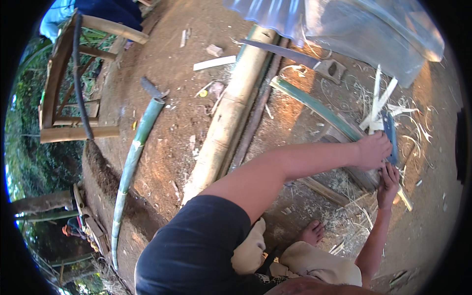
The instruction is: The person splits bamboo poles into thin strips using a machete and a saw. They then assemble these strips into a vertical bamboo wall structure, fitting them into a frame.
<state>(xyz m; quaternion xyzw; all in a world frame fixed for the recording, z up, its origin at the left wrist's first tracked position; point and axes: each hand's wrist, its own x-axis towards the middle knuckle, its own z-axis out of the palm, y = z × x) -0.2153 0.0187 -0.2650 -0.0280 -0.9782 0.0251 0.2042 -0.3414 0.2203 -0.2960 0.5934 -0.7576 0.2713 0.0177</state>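
Note:
At the right, my left hand is closed where pale bamboo strips meet its fingers; its grip is partly hidden. A dark knife blade lies alongside these fingers. Just below, my right hand is curled at the blade's lower end. Past it sticks out a pale wooden end, which looks like the knife's handle. Beneath my left wrist, a split green bamboo length slants down onto a wooden block.
A thick bamboo pole lies across the ground, with a handsaw over its far end. Further left is a green bamboo pole. Clear plastic sheeting stands at the far right. Shavings litter the dirt. My bare foot is near the block.

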